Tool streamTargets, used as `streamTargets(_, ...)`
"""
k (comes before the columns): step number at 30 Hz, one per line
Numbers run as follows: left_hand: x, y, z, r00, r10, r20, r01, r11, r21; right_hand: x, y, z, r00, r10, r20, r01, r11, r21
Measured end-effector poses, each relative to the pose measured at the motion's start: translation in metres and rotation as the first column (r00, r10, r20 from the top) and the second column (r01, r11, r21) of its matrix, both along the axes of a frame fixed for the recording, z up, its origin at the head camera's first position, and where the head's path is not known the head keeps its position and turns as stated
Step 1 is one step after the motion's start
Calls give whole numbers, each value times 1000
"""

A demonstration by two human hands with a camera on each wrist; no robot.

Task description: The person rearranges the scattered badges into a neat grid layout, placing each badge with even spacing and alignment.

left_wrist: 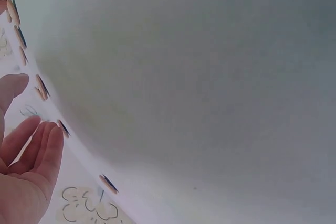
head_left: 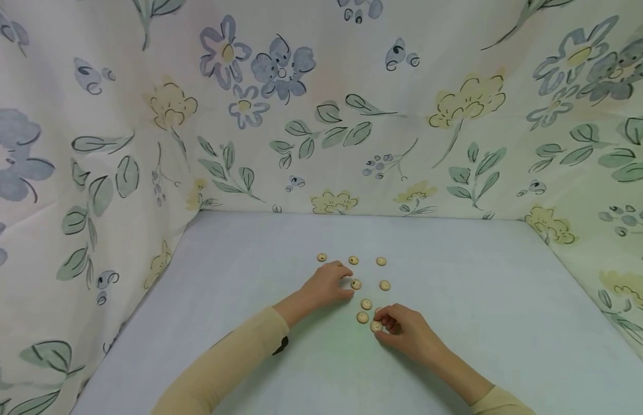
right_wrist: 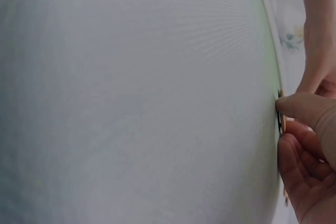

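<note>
Several round, pale wooden discs with small dark marks lie flat on the white table. My left hand (head_left: 329, 283) reaches in from the left, thumb and fingers apart on either side of one disc (head_left: 356, 284). In the left wrist view a gap shows between the thumb and fingers of the left hand (left_wrist: 29, 166). My right hand (head_left: 407, 331) pinches the edge of a nearer disc (head_left: 375, 326) between thumb and fingers, down at the tabletop. Its fingers partly cover another disc (head_left: 378, 310). Two more discs, one (head_left: 366, 304) behind the other (head_left: 362, 317), lie just left of the right hand.
Beyond the left hand, a back row holds a left disc (head_left: 322, 257), a middle disc (head_left: 354, 260) and a right disc (head_left: 381, 261). Another disc (head_left: 385, 285) lies in front of the right one. Flower-printed cloth (head_left: 321, 132) hangs behind and beside the table (head_left: 482, 288).
</note>
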State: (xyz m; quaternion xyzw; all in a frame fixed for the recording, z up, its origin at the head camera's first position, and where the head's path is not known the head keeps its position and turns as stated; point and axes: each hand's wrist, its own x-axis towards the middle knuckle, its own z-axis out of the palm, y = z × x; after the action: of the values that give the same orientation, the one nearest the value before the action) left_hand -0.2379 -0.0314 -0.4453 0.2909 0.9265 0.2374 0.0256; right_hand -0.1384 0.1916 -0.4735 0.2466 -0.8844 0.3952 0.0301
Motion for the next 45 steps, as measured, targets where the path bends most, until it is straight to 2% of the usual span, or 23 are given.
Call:
streamTargets(5, 4, -7, -1, 1000, 1, 8, -1, 999, 45, 0, 0, -1, 1000, -6, -11, 6, 1000, 5)
streamTargets(15, 23, -14, 4, 998, -32, 49, 26, 993, 116, -1, 0, -2, 1000, -11, 6, 11, 1000, 12)
streamTargets(22, 39, -16, 7, 997, -68, 44, 60, 984, 165, 0, -1, -2, 1000, -3, -29, 3, 1000, -4)
streamTargets(29, 52, -18, 4, 996, -88, 24, 81, 976, 201, 0, 0, -1, 1000, -2, -10, 2, 1000, 7)
streamTargets(37, 61, -14, 0, 992, -125, 37, 115, 974, 195, 1, 0, -1, 1000, -3, -25, 3, 1000, 4)
streamTargets(45, 63, -7, -6, 991, -130, 28, 124, 980, 155, 0, 1, -1, 1000, 5, -24, -5, 1000, -12)
